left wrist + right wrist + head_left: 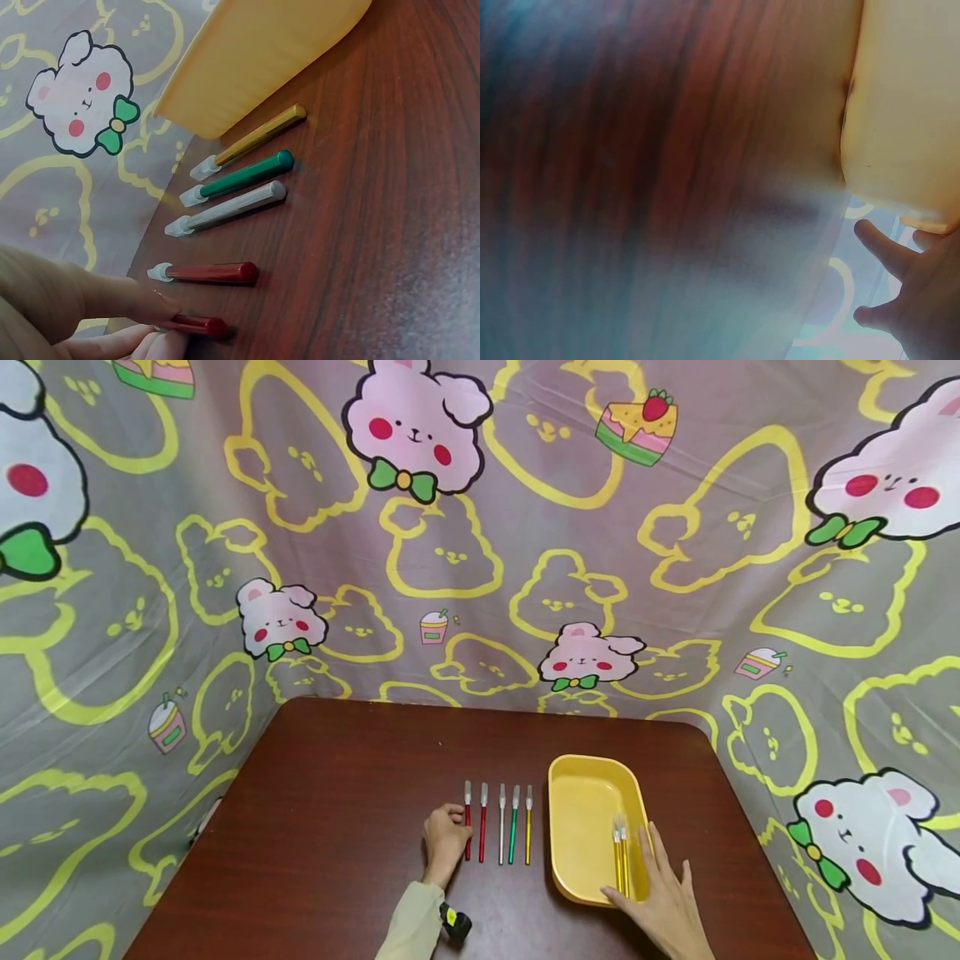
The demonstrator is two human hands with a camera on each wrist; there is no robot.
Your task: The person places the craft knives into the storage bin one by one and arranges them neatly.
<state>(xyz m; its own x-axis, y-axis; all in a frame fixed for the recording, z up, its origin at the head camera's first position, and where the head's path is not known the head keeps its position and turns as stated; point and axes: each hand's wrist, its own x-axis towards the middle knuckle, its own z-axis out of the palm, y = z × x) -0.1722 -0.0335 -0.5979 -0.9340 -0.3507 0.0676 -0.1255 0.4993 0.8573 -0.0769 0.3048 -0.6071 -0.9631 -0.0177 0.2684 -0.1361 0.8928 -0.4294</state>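
Observation:
A row of slim craft knives with clear caps lies on the table. The leftmost red craft knife (468, 827) is pinched between the thumb and fingers of my left hand (446, 837); its red end (206, 325) shows past the fingers in the left wrist view. To its right lie another red knife (483, 831), a silver one (502, 827), a green one (513, 827) and a yellow one (528, 827). My right hand (663, 897), fingers spread, touches the right rim of a yellow plastic tub (585, 827). Gold-yellow knives (621, 860) lie inside the tub.
The dark brown wooden table (337, 827) carries everything. A patterned cloth (450, 560) with cartoon rabbits hangs behind it and along both sides. A black strap device (455, 922) sits on the left wrist by the pale sleeve (412, 922).

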